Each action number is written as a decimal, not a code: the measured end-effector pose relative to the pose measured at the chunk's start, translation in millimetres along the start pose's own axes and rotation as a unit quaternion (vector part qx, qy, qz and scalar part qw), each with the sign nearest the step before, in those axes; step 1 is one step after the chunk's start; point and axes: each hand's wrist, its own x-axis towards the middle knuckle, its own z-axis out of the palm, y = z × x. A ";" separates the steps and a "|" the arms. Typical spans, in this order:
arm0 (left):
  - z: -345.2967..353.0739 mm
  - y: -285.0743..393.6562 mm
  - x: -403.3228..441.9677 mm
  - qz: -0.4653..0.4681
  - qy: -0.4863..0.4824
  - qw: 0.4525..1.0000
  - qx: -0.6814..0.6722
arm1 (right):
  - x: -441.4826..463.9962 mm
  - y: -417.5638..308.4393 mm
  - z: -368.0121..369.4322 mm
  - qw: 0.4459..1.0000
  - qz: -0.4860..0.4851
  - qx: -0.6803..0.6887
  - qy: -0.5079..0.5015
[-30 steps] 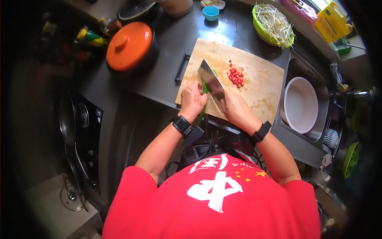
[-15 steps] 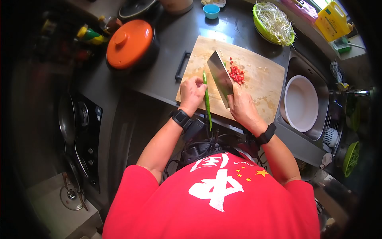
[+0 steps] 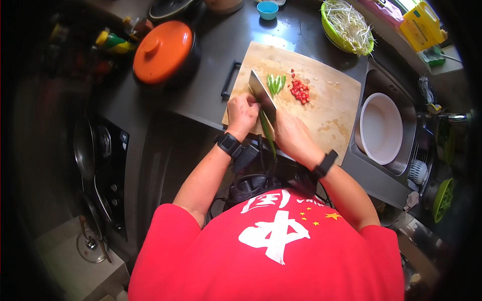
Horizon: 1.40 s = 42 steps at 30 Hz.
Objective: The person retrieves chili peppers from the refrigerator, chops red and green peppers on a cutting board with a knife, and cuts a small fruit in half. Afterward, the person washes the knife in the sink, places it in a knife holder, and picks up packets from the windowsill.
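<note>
My left hand is closed around a long green chili pepper, whose lower end sticks out past the near edge of the wooden cutting board. In my right hand is a cleaver, its blade tilted beside my left fingertips. The blade hides the pepper's upper end. Sliced green chili pieces lie on the board just beyond the blade. To their right is a small heap of chopped red chili.
Right of the board, a sink holds a pale basin. A green bowl of bean sprouts stands at the back right, a small blue bowl at the back. An orange-lidded pot is on the left, near the stove.
The cleaver has moved left, from the middle of the board to the pepper at my left fingertips. The green slices behind it have come into view. My left hand has hardly moved.
</note>
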 end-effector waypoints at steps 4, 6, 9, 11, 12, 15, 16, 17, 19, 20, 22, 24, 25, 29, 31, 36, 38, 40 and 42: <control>0.4 6.0 -4.2 -0.003 -0.014 1.000 -0.003 | 26.6 -6.6 0.6 0.999 0.027 0.013 0.011; -1.1 8.4 -8.8 0.009 -0.026 0.999 0.020 | 26.7 2.1 6.7 0.999 0.012 0.028 0.025; -6.6 13.4 -10.7 -0.005 -0.047 0.998 0.045 | 13.2 15.7 5.3 1.000 0.012 0.018 0.014; -7.6 8.8 -7.5 -0.015 -0.027 0.999 -0.013 | 0.3 19.4 -1.0 0.999 0.035 -0.008 -0.013; -7.6 6.4 -5.5 -0.020 -0.016 0.999 -0.042 | -4.8 19.1 -6.2 0.999 0.049 -0.002 -0.009; -2.2 1.7 0.8 -0.055 0.005 0.994 -0.092 | -15.6 21.6 -15.1 0.998 0.054 0.025 0.037; 0.0 1.0 1.7 -0.057 0.012 0.993 -0.098 | -17.1 22.5 -16.8 0.998 0.048 0.026 0.033; 0.7 0.3 2.2 -0.015 0.026 0.998 -0.052 | -17.8 22.0 -20.1 0.998 0.040 0.028 0.030; -2.0 0.4 1.3 -0.018 0.004 1.000 -0.019 | -20.2 18.7 -23.7 0.999 0.032 0.036 0.023; -3.2 0.8 1.7 -0.019 -0.007 1.000 -0.001 | -22.0 14.8 -23.9 0.999 0.031 0.040 0.019; -4.6 2.5 -0.3 -0.009 -0.001 1.000 0.001 | -22.5 10.1 -22.1 0.998 0.036 0.049 0.005; -5.9 4.6 -2.7 -0.020 -0.006 1.000 -0.015 | -22.9 7.4 -19.4 0.997 0.049 0.055 -0.016; -6.4 6.7 -3.0 -0.037 -0.013 0.999 -0.034 | -23.3 7.5 -17.4 0.998 0.043 0.052 -0.010; -11.1 18.8 -8.2 -0.033 -0.027 0.999 -0.029 | -24.0 8.2 -15.8 0.999 0.027 0.037 -0.007; -10.1 15.6 -8.5 -0.042 -0.027 0.998 -0.026 | -24.4 6.2 -17.7 0.999 0.024 0.034 -0.012; -7.3 13.9 -7.3 -0.042 -0.025 0.999 -0.012 | -24.6 4.8 -15.4 0.998 0.043 0.021 -0.036; -4.9 11.0 -6.6 -0.030 -0.023 0.999 0.004 | -18.8 5.3 -7.9 0.999 0.020 0.022 -0.021; -5.7 10.6 -8.8 -0.018 -0.016 0.999 0.023 | -8.5 1.8 -0.8 1.000 0.010 0.014 -0.010; -5.1 13.1 -8.0 -0.015 -0.012 1.000 0.023 | 14.5 -5.6 3.2 1.000 0.010 -0.003 0.001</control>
